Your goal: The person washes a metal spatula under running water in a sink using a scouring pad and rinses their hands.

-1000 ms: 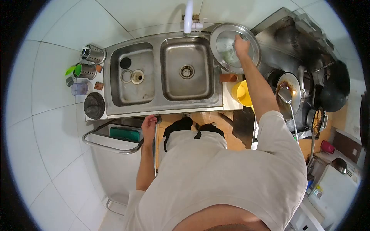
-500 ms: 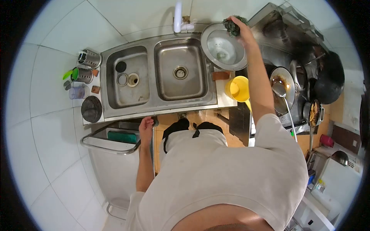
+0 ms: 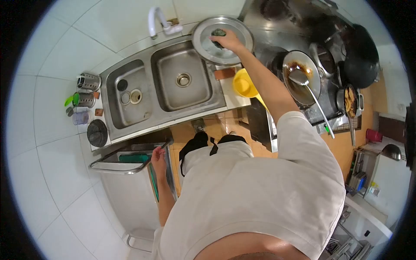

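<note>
A dark green scouring pad [image 3: 218,33] is in the grip of my right hand [image 3: 227,41], over the inside of a round metal basin [image 3: 203,45]. The basin stands behind the right end of the double sink and has soapy water or suds in it. Low at the left, my left hand [image 3: 158,157] hangs beside the metal rail of a cart [image 3: 125,172], below the sink's front edge. Its fingers look loosely curled, and I cannot make out anything in them. Near my right forearm are a yellow dipper [image 3: 245,84] and a reddish-brown block [image 3: 224,73].
The steel double sink [image 3: 215,102] has a white faucet [image 3: 172,29] behind it. On the right, a wok [image 3: 314,65] holds a ladle [image 3: 299,78], beside a pan of food [image 3: 350,102]. Perforated metal holders [image 3: 89,81] and a dark round lid [image 3: 97,133] line the left end.
My right hand has moved with the pad from the basin's far right rim to over its inside. The camera view has turned and shifted. My left hand remains low by the cart.
</note>
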Demonstrator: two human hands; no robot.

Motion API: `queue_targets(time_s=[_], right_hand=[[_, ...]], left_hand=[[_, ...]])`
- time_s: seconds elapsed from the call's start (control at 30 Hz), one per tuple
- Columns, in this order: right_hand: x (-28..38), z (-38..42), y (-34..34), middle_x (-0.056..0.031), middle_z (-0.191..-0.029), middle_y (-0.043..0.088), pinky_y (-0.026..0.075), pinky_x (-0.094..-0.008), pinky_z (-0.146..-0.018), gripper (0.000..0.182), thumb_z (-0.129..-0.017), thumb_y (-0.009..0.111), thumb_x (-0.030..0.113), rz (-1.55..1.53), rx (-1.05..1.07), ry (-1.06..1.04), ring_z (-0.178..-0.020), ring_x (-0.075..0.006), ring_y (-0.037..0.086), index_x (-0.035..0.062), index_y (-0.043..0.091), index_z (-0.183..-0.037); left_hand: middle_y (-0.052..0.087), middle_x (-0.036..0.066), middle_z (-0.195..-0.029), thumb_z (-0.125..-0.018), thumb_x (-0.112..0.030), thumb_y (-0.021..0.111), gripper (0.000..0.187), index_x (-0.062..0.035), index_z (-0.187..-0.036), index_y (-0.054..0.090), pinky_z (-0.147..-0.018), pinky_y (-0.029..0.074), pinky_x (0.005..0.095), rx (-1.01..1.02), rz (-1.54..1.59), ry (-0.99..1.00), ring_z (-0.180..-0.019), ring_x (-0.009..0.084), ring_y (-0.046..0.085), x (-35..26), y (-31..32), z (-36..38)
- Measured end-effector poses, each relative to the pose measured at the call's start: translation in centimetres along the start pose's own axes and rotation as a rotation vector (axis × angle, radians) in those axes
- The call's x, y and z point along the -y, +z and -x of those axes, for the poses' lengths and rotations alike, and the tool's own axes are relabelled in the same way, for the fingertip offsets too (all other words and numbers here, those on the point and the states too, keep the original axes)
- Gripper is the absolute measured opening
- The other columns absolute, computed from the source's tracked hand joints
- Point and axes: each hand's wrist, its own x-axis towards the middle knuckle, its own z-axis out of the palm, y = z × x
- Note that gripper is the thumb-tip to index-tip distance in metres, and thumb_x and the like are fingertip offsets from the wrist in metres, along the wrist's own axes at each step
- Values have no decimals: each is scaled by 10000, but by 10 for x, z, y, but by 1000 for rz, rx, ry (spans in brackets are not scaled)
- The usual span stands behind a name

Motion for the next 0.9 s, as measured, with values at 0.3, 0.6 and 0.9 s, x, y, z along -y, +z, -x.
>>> queue_targets(time_s=[0.3,0.6,0.9], right_hand=[[-1,162,-65,-89,-964,660,540,-326,-721,488,-818,707,338,-706,213,232,-852,-184,650,-18,564,-1121],[-52,255,-222,-226,-1183,566,497,-509,-903,558,-927,397,459,-1302,-58,255,-1041,-359,587,-24,518,-1178],[-251,271,-438,-61,-1112,583,479,-421,-847,416,-910,507,447,-955,-826,163,-1011,-219,572,114,531,-1157]], left_hand=[[628,-17,-947,-914,-61,551,231,-66,-1143,584,-702,458,224,250,91,-46,-851,86,583,46,110,30],[620,-4,-930,-909,-17,521,282,-65,-1182,570,-722,461,245,577,-124,-12,-855,98,587,12,235,54],[633,11,-909,-918,-30,547,295,-91,-1206,569,-733,473,250,568,-74,97,-859,114,609,-33,293,99]])
